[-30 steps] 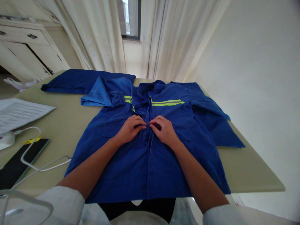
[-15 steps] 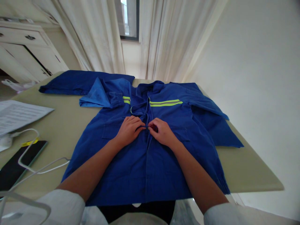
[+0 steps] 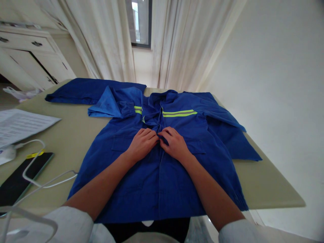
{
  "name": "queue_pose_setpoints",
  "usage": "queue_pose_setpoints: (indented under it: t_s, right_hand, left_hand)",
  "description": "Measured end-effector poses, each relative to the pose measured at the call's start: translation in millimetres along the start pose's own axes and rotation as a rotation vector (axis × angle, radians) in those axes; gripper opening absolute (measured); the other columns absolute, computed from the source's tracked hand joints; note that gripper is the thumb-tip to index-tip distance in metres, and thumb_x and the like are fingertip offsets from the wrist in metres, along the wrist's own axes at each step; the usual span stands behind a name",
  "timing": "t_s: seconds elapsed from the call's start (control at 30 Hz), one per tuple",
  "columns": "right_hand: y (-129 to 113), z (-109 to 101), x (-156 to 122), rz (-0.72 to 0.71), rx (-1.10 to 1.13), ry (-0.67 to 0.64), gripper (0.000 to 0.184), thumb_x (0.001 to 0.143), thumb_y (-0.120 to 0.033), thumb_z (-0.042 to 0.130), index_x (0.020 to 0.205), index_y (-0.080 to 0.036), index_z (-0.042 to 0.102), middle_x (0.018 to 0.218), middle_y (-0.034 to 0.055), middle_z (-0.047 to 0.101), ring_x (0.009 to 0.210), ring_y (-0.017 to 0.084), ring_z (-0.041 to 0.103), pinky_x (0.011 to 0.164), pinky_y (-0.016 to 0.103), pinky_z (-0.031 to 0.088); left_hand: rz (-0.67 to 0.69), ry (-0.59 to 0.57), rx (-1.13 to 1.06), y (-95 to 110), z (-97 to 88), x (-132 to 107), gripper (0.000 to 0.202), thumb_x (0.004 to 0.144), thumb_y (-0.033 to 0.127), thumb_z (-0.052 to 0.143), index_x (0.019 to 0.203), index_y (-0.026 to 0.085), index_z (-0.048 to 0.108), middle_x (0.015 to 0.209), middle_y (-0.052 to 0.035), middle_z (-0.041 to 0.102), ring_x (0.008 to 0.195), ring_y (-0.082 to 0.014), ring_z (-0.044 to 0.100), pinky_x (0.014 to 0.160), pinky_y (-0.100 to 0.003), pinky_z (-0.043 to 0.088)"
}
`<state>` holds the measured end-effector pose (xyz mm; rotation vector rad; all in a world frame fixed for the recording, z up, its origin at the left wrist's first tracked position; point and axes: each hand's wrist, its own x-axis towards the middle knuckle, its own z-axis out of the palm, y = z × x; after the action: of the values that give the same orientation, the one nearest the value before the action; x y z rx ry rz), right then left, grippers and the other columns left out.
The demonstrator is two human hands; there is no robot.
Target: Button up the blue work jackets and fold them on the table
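Jacket (image 3: 165, 173): our left hand (image 3: 142, 143) and right hand (image 3: 175, 143) seemingly fasten its front, fingers pinching cloth; next calls for aligning.

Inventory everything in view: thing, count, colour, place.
Striped cloth jacket: 1, blue, mid-table
Folded cloth: 1, dark blue, table's back left
Flat cloth: 1 seen, blue, partly under jacket
Flat table: 1, beige, under jacket
Printed paper: sheets uncertain, white, left
Flat phone: 1, black, left
Small tag: 1, yellow, on phone
Plastic adapter: 1, white, left edge
Thin cable: count unclear, white, left
Plastic bag: 1, whitish, beyond table
Wooden cabinet: 1, white, back left
Fabric curtains: 2 or more, cream, back
Framed window: 1, dark-framed, between curtains
Plain wall: 1, white, right
Sleeves: 2, white, bottom corners
Left hand: 1, bare, jacket front
Right hand: 1, bare, jacket front
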<state>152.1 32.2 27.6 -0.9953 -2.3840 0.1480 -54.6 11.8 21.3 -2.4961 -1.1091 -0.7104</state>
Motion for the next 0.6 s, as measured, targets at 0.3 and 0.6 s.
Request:
queue_pose_setpoints:
  t_s: [0.3,0.6]
  right_hand:
    - [-4,4,2,0.058,-0.082,-0.041,0.01,0.095,-0.015,0.063,0.099,-0.019,0.071,0.103,0.0079,0.067,0.099,0.022,0.061,0.089,0.033,0.051]
    - [-24,-4,1,0.106,-0.347,-0.066,0.004,0.094,-0.02,0.064,0.091,-0.019,0.066,0.098,0.0097,0.066,0.095,0.026,0.057,0.081,0.037,0.045]
  left_hand:
    - [0.051,0.045,0.09,-1,-4.9,3,0.012,0.103,0.023,0.062,0.093,0.02,0.069,0.092,-0.0035,0.07,0.094,-0.0226,0.06,0.086,-0.038,0.045]
    - [0.212,0.093,0.129,-1,-9.1,6,0.023,0.103,0.012,0.053,0.087,0.019,0.067,0.087,-0.0028,0.068,0.087,-0.0198,0.058,0.088,-0.036,0.045]
